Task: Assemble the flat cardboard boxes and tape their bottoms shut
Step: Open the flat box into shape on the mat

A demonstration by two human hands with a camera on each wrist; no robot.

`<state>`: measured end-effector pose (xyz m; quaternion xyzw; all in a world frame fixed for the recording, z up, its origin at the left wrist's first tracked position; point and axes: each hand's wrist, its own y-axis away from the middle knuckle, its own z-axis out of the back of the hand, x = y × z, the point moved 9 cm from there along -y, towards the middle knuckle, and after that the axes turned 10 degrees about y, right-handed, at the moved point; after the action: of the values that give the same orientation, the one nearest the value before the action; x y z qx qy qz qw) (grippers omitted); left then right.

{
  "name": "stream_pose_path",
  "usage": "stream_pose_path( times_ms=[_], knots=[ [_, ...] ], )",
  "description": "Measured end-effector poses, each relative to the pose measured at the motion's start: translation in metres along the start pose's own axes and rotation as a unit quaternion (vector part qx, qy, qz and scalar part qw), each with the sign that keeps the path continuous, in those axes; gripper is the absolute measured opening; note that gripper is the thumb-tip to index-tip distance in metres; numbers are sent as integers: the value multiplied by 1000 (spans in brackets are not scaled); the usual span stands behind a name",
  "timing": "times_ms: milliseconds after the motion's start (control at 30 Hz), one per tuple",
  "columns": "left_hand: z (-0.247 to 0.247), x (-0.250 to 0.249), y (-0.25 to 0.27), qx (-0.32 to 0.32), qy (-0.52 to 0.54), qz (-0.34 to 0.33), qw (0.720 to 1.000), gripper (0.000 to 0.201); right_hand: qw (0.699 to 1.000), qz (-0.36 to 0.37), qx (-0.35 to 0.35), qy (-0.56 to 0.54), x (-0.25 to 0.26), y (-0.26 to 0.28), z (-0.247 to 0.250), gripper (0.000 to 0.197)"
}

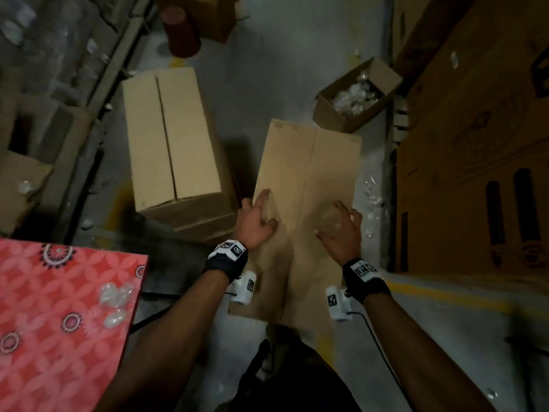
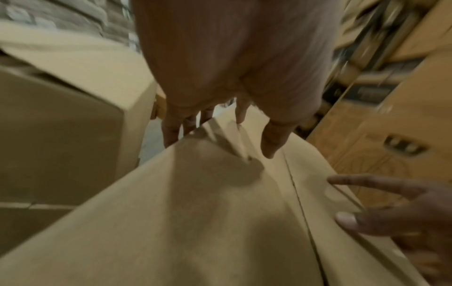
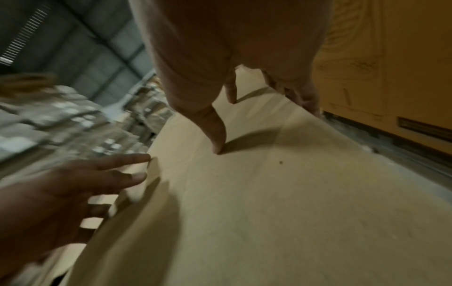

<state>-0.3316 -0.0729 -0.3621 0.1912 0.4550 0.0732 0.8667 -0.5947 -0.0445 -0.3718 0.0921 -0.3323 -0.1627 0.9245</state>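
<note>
On flat box (image 1: 309, 162): left hand (image 1: 255, 224), right hand (image 1: 341, 233)

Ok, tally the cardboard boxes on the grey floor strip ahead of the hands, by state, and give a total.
flat cardboard box, held by the left hand and right hand: 1
assembled box, flaps closed (what lies under it is unclear): 1
open box holding clear plastic bits: 1
cut-off box at the top edge, state unclear: 1
Total: 4
</note>
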Motion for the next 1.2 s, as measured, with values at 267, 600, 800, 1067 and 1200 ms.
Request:
stream_pose_path(
  times_ms=[267,600,800,1067,1200],
  knots=[
    [114,-18,163,-180,59,-79,979,85,978,203,-39,25,137,115,71,88],
    [266,33,409,-396,78,-70,912,82,911,411,24,-27,305,297,43,78],
    [331,107,536,-485,89,-13,870,83,861,494,114,-37,396,392,-34,78],
    [360,222,650,-551,129,95,819,93,764,596,248,6,494,491,-163,80],
    [367,274,670,-562,160,154,797,97,718,617,318,45,525,515,-232,85]
  ],
)
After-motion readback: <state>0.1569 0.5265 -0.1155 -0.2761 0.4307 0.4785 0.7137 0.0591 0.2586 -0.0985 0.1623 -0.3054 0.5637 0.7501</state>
